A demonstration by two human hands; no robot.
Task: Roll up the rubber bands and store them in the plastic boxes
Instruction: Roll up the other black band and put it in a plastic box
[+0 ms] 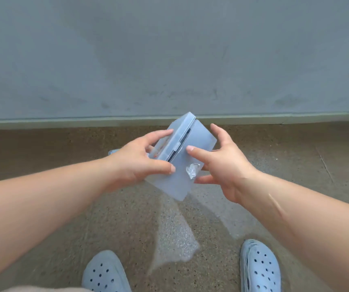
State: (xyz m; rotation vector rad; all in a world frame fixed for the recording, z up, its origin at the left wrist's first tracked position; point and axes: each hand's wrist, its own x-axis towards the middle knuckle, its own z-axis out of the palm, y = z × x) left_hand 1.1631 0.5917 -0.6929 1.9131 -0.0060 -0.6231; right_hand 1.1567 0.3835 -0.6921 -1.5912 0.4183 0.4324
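Observation:
A translucent plastic box (192, 144) with a latched lid hangs in the air between my hands, tilted, above the floor. My left hand (139, 163) grips its left side, thumb across the near face and fingers curled round the lid edge. My right hand (226, 163) is spread at the box's right side, index fingertip touching its wall, the other fingers behind and below it. A torn bit of white tape or label (192, 170) sticks to the near wall. Something orange shows faintly through the lid near my left fingers; no rubber band is plainly visible.
A grey wall (169, 60) with a greenish skirting (63, 122) stands just ahead. The floor (63, 207) is speckled brown stone with a bright reflection. My two light-blue perforated clogs (106, 272) (260, 268) show at the bottom. A small pale object (112, 152) peeks out behind my left wrist.

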